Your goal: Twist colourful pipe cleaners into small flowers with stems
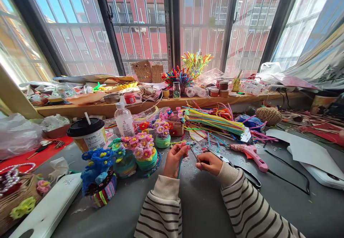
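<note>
My left hand (pixel 173 161) is closed in a pinch on a blue pipe cleaner (pixel 180 166), whose length hangs down beside the palm. A small pink and light-blue bit shows at its fingertips. My right hand (pixel 211 163) is closed around a thin pointed metal tool (pixel 194 155); its tip reaches toward the left fingertips, and its exact kind is unclear. Scissors (pixel 249 177) with black handles lie partly behind the right wrist. Left of my hands stand pots of pipe cleaner flowers, one with pink blooms (pixel 143 146) and one with blue blooms (pixel 99 166).
A pink glue gun (pixel 254 155) with a black cord lies at right. Behind my hands is a bundle of pipe cleaners (pixel 219 120). A lidded cup (pixel 87 134) and plastic bottle (pixel 124 121) stand at left, a twine ball (pixel 268 114) at back right. Fluffy scraps litter the grey table (pixel 204 202).
</note>
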A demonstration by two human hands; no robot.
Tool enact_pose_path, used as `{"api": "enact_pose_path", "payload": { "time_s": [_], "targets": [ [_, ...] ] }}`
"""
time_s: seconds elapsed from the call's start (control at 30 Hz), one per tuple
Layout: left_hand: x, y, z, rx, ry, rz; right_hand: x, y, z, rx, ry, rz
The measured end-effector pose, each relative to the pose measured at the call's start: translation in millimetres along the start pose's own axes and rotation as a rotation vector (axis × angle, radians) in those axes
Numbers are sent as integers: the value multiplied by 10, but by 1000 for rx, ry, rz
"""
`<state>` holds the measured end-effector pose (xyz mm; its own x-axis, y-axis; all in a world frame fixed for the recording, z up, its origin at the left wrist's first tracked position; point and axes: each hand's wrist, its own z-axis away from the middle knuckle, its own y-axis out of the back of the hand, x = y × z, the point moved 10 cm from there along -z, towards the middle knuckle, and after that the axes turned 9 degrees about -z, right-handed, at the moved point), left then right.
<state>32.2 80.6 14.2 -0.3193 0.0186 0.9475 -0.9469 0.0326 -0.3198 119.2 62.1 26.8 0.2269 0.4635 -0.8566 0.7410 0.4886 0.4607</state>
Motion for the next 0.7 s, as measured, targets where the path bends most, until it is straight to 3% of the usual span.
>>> {"api": "enact_pose_path", "payload": {
  "time_s": [0.37,0.57,0.7],
  "targets": [
    [9,101,4,97,8,49,23,67,-37,127,5,93],
    [23,-1,5,15,-13,80,53,24,-28,117,14,82],
    [38,11,10,30,-21,128,51,55,-19,150,6,76]
  ]
}}
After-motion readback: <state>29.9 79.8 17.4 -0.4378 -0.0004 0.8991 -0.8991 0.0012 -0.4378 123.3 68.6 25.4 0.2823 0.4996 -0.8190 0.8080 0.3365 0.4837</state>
